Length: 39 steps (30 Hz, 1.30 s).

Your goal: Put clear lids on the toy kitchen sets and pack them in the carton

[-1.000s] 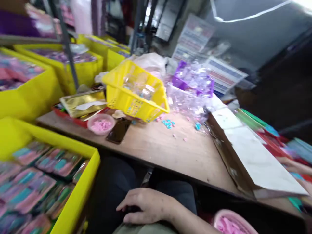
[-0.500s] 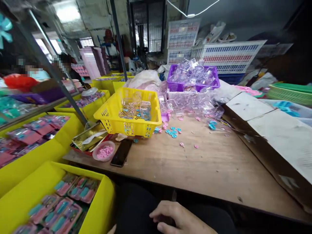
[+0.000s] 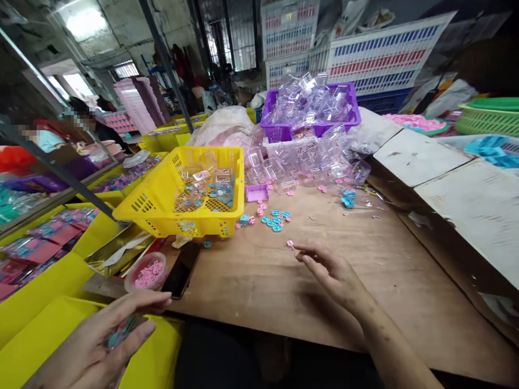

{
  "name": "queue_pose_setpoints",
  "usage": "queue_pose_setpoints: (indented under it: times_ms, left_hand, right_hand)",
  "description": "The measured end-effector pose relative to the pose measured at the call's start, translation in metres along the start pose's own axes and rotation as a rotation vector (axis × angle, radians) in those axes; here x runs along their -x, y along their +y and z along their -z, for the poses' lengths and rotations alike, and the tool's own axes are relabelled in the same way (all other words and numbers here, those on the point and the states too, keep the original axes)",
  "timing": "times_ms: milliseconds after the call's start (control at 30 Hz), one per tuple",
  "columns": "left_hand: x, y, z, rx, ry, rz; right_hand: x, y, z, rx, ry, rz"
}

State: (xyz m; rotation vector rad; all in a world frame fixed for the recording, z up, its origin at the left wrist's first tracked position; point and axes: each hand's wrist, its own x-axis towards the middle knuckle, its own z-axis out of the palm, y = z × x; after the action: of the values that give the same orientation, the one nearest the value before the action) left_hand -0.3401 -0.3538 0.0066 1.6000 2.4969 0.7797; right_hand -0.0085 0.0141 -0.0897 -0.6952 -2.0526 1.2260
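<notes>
My right hand [image 3: 334, 275] is over the wooden table [image 3: 251, 286], fingers stretched forward and parted from the thumb, holding nothing I can see. Just beyond its fingertips lies a small pink piece [image 3: 290, 244]. Farther up, a cluster of small blue wheel-shaped pieces [image 3: 277, 220] has pink ones beside it. At the lower left my left hand [image 3: 91, 337] hovers over a yellow bin [image 3: 162, 346], its thumb apart from the long fingers. Teal items show through that gap. Near its fingertips are a black phone [image 3: 182, 272] and a round tub [image 3: 128, 281] of pink pieces.
A yellow basket [image 3: 140, 208] with clear plastic cases stands at the table's left. Behind, a purple basket [image 3: 279, 131] overflows with clear cases. A small purple tray [image 3: 257, 193] lies between them. Cardboard [image 3: 458, 200] borders the right side. Other people sit far left.
My right hand has risen from my lap to above the table. My left hand has come into view over the yellow bin. The view has shifted slightly.
</notes>
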Motion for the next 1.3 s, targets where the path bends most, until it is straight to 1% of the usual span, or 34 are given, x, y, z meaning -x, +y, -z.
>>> queue_pose_setpoints:
  times_ms: [67, 133, 200, 333, 400, 467, 533, 567, 633, 667, 733, 767, 800, 833, 867, 900, 933, 967, 1000, 1033, 1100, 1167, 1267, 1300]
  left_hand:
    - [-0.014, -0.003, -0.008, 0.07, -0.028, 0.017]
    - [-0.027, -0.004, -0.018, 0.076, -0.055, -0.025]
    - [-0.04, 0.0, -0.026, 0.066, -0.104, -0.079]
    - [-0.064, 0.017, -0.029, 0.089, -0.24, -0.15]
    - [-0.072, 0.027, -0.028, 0.108, -0.252, -0.154]
    - [-0.076, 0.034, -0.024, 0.122, -0.249, -0.14]
    - [-0.081, 0.041, -0.013, 0.133, -0.25, -0.123]
    - [-0.086, 0.044, -0.003, 0.132, -0.248, -0.119]
    - [-0.103, 0.055, 0.024, 0.103, -0.216, -0.123]
    - [-0.117, 0.062, 0.04, 0.077, -0.199, -0.142]
    - [-0.158, 0.077, 0.068, 0.001, -0.19, -0.198]
    - [-0.184, 0.083, 0.078, -0.046, -0.215, -0.238]
    - [-0.213, 0.088, 0.082, -0.099, -0.245, -0.264]
    - [-0.243, 0.091, 0.08, -0.159, -0.294, -0.268]
    - [-0.273, 0.091, 0.073, -0.216, -0.375, -0.253]
    - [-0.301, 0.089, 0.061, -0.271, -0.49, -0.206]
    - [-0.326, 0.085, 0.046, -0.317, -0.617, -0.111]
    - [-0.346, 0.078, 0.029, -0.351, -0.758, 0.016]
    - [-0.361, 0.071, 0.012, -0.371, -0.854, 0.105]
    - [-0.371, 0.064, -0.004, -0.382, -0.933, 0.186]
    - [-0.378, 0.053, -0.03, -0.371, -1.034, 0.282]
    - [-0.374, 0.048, -0.047, -0.332, -1.104, 0.312]
    - [-0.364, 0.045, -0.061, -0.251, -1.167, 0.261]
    - [-0.362, 0.042, -0.065, -0.232, -1.146, 0.224]
  right_hand:
    - [-0.013, 0.013, 0.007, 0.039, 0.075, -0.041]
    - [-0.027, 0.023, 0.011, 0.076, 0.123, -0.078]
    - [-0.043, 0.029, 0.012, 0.101, 0.137, -0.089]
    - [-0.079, 0.029, 0.009, 0.194, 0.092, -0.021]
    - [-0.091, 0.027, 0.003, 0.233, 0.052, -0.005]
    - [-0.095, 0.027, -0.005, 0.252, 0.029, -0.012]
    - [-0.093, 0.033, -0.013, 0.28, 0.011, 0.033]
    - [-0.091, 0.038, -0.017, 0.298, -0.003, 0.076]
    - [-0.089, 0.049, -0.023, 0.324, -0.043, 0.163]
    - [-0.088, 0.054, -0.026, 0.328, -0.062, 0.188]
    - [-0.087, 0.061, -0.029, 0.317, -0.069, 0.19]
    - [-0.088, 0.064, -0.03, 0.305, -0.056, 0.184]
    - [-0.088, 0.066, -0.03, 0.294, -0.036, 0.179]
    - [-0.088, 0.067, -0.029, 0.284, -0.017, 0.179]
    - [-0.089, 0.068, -0.029, 0.274, -0.004, 0.183]
    - [-0.09, 0.069, -0.028, 0.266, 0.004, 0.187]
    - [-0.09, 0.069, -0.027, 0.26, 0.006, 0.191]
    - [-0.091, 0.069, -0.027, 0.255, 0.005, 0.192]
    - [-0.09, 0.067, -0.026, 0.253, 0.0, 0.189]
    - [-0.089, 0.065, -0.027, 0.254, -0.013, 0.186]
    - [-0.085, 0.057, -0.03, 0.262, -0.061, 0.194]
    - [-0.077, 0.044, -0.036, 0.265, -0.153, 0.228]
    - [-0.069, 0.026, -0.047, 0.256, -0.29, 0.303]
    - [-0.068, 0.022, -0.05, 0.253, -0.319, 0.322]
